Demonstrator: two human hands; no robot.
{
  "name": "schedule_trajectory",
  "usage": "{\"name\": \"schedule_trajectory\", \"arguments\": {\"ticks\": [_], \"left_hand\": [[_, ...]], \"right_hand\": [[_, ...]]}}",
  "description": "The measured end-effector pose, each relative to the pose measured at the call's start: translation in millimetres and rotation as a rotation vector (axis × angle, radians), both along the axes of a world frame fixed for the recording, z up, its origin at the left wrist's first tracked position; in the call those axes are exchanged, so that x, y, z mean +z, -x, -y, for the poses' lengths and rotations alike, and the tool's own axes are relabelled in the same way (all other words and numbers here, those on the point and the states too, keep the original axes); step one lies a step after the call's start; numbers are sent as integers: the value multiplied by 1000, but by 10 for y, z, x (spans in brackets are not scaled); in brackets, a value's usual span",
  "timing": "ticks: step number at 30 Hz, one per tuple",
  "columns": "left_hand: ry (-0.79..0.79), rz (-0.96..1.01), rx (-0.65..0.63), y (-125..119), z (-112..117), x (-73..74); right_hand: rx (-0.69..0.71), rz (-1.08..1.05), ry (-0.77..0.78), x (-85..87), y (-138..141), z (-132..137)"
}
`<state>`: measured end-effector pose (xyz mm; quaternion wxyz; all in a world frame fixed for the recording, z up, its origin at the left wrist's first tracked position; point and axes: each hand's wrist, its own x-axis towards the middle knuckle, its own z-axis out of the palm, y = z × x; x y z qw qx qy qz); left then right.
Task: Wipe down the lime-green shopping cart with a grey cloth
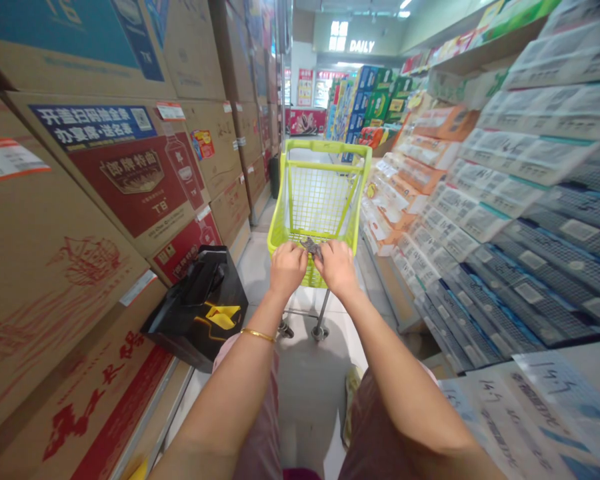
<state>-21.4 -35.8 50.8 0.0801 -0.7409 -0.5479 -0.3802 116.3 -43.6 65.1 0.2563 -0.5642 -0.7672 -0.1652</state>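
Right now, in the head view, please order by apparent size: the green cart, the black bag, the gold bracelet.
1. green cart and black bag: nearly alike; the bag is nearer the camera, so not ranked.
2. gold bracelet: clearly smallest.

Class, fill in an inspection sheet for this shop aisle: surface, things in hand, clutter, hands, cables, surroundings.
Surface: pale floor running down the aisle.
Job's things: green trolley; small dark object at its near rim, too blurred to identify.
Clutter: black box with yellow parts, at the left by the cartons.
Grippers: left hand and right hand curled over the trolley's near rim, side by side; gold bangle on the left wrist.
Cables: nothing seen.
Surroundings: stacked cardboard cartons on the left; shelves of wrapped packs on the right.
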Motion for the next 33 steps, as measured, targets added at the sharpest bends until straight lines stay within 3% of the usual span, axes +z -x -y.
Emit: {"name": "schedule_trajectory", "arguments": {"ticks": [6, 9, 18, 22, 28, 33], "left_hand": [[-45, -29, -2, 37, 9, 15], [-61, -26, 20, 41, 3, 18], [-18, -17, 41, 28, 6, 9], [19, -34, 35, 100, -3, 15], [43, -98, -14, 155, 0, 63], [15, -139, -60, 186, -22, 62]], "right_hand": [[-158, -18, 40, 88, -405, 48], [-203, -57, 41, 100, -462, 60], [-22, -161, -16, -79, 241, 88], [21, -129, -30, -122, 355, 49], [61, 35, -86, -120, 179, 7], [-60, 76, -93, -41, -140, 39]]}}
